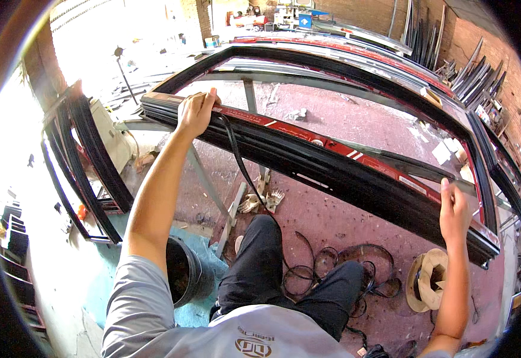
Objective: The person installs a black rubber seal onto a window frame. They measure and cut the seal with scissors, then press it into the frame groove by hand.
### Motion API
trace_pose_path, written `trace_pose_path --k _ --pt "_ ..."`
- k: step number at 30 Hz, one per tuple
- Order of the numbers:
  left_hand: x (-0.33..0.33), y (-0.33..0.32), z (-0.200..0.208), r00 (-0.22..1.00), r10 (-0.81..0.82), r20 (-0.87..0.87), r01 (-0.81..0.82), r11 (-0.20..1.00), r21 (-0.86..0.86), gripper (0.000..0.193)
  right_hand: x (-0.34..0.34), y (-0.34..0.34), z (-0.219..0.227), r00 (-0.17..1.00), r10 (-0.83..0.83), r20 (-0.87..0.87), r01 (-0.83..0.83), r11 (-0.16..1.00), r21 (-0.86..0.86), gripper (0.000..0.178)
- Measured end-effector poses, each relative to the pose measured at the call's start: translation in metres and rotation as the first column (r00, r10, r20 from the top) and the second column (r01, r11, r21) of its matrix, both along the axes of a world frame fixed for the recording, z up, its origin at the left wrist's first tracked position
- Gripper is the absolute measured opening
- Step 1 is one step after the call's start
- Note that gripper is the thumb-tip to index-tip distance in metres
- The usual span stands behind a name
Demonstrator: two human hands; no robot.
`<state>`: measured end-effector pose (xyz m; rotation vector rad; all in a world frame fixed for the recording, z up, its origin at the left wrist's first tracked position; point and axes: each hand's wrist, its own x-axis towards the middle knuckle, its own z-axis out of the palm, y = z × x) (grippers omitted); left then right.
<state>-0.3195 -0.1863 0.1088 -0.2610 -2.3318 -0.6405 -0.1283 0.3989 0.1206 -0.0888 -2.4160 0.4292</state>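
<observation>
Left hand (197, 113) clasps the black, red-striped rectangular frame (308, 161) at near left; right hand (455, 211) clasps near right.

We see a dusty reddish floor (356, 218) and pale ground (63, 310) at near left. Brownish brick walls (365, 15) stand far and right; white daylight floods a wide opening (123, 30) at far left, beside a brick pillar (194, 21).

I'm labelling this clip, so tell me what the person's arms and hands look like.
The left hand and right hand are gloveless, with no watch visible. Both forearms are bare. The left sleeve is grey and short, ending near the elbow; little of the right one shows.
</observation>
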Motion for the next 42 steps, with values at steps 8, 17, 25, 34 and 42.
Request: trace_pose_path --k 8,17,25,34,42 --pt "-0.004 -0.022 -0.013 0.977 -0.068 -0.203 0.067 0.998 -0.013 0.057 0.038 -0.028 -0.006 0.999 0.044 0.004 -0.044 0.999 0.017 0.043" --pt "0.002 -0.028 -0.014 0.929 -0.120 -0.350 0.136 0.991 0.019 0.052 0.050 -0.115 -0.022 0.915 0.221 -0.336 -0.165 0.968 0.189 0.020" --pt "0.003 -0.038 -0.019 0.914 -0.073 -0.400 0.082 0.997 0.006 0.055 -0.013 -0.332 -0.205 0.681 0.725 0.100 -0.496 0.558 -0.665 0.050" --pt "-0.006 -0.035 -0.019 0.986 0.127 -0.112 -0.143 0.978 -0.149 0.046 0.002 -0.322 -0.197 0.489 0.870 0.067 -0.369 0.276 -0.887 0.027" --pt "-0.019 -0.040 -0.029 0.988 0.105 -0.111 -0.112 0.992 -0.055 0.046 0.101 -0.164 -0.095 0.627 0.734 0.261 -0.198 0.474 -0.858 0.025"
